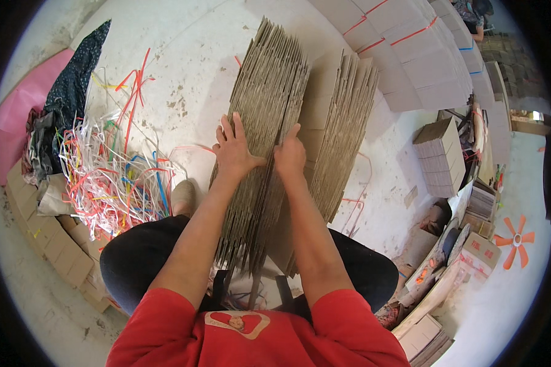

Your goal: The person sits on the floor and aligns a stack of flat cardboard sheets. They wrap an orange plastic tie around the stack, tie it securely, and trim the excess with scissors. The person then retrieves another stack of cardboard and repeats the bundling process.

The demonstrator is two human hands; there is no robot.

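Between my knees stands a thick row of flattened cardboard boxes (260,79), set on edge with their edges up. My left hand (234,153) lies on top of that row, fingers spread and thumb stretched toward the right. Close beside it, my right hand (291,154) has its fingers curled over the row's right edge, closed on the cardboard; its fingertips are hidden. To the right, a second bundle of flattened boxes (343,134) leans apart from the first at its far end, with a broad plain cardboard face (317,113) in the gap.
A tangled heap of white, red and blue strapping (113,177) lies at left, near my shoe (183,197). Strapped cardboard stacks (410,55) stand at far right, and a smaller bundle (439,156) sits nearer. An orange fan blade (515,240) is farther right. Another person (474,15) is at upper right.
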